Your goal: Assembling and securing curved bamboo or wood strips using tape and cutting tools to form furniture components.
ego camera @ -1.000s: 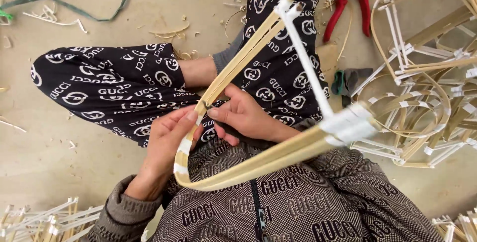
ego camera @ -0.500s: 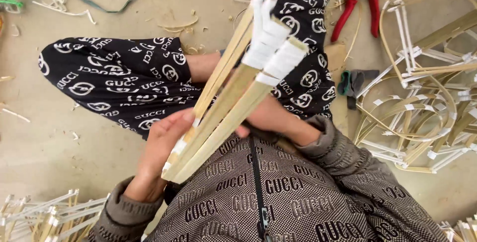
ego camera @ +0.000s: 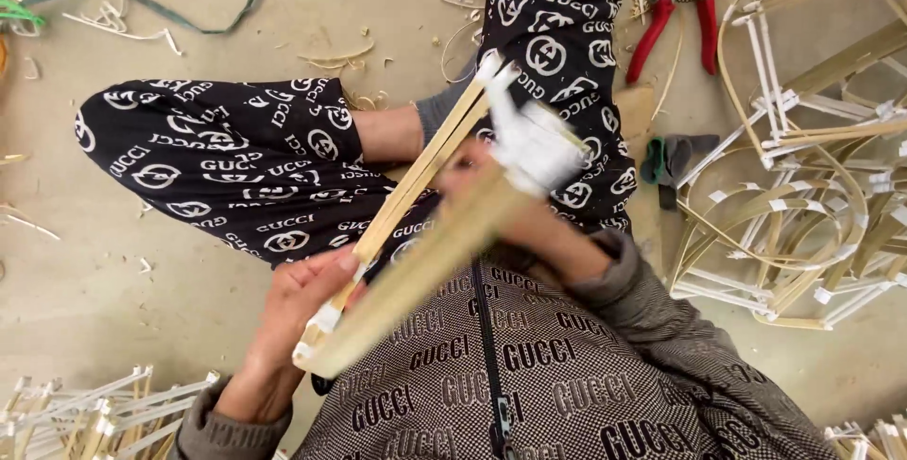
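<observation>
Bare concrete floor [ego camera: 189, 328], sandy in colour, strewn with pale shavings and offcuts; seated person in dark patterned trousers, legs crossed, seen from above; bundle of flat bamboo strips [ego camera: 416, 262] held across the lap, its long axis running diagonally from lower left, near the waist, up and away to the right, where white tape [ego camera: 529, 139] wraps the far end, blurred; left hand [ego camera: 302, 314] closed around the near, lower end of the bundle, fingers curled over the strips beside a small white binding; right hand [ego camera: 477, 186] mostly hidden behind the strips and blurred, apparently touching them near the middle, though whether clenched or loose cannot be told; left hand the nearer to the strip ends; red-handled pliers [ego camera: 675, 16] on the floor beyond the knee, well apart; heap of curved, taped bamboo frames [ego camera: 803, 167] to the right; further taped strips [ego camera: 85, 413] at lower left; green cord [ego camera: 161, 11] at upper left.
</observation>
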